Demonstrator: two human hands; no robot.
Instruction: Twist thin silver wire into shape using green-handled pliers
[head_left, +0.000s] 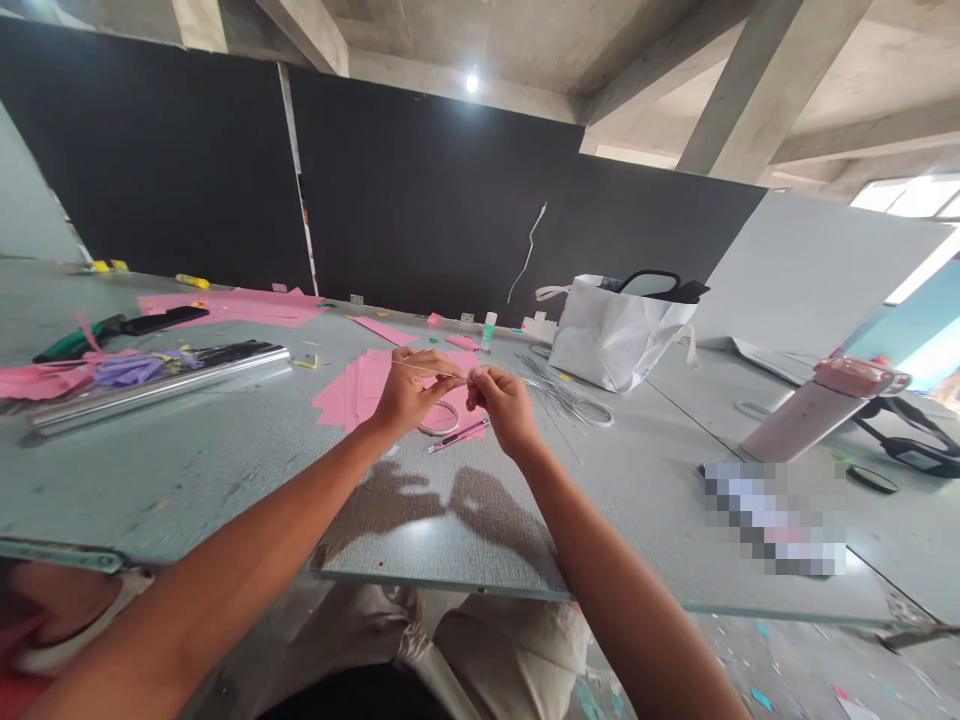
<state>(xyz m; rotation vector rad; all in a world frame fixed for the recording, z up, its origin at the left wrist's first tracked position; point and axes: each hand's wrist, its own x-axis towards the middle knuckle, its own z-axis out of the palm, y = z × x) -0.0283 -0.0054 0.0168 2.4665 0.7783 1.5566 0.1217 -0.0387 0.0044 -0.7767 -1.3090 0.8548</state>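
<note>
The left hand and right hand pinch a thin wire, each grip narrow.

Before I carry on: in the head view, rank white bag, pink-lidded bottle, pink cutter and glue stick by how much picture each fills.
1. White bag
2. Pink-lidded bottle
3. Pink cutter and glue stick, unranked: the cutter looks longer, but their areas are too close to call.
</note>
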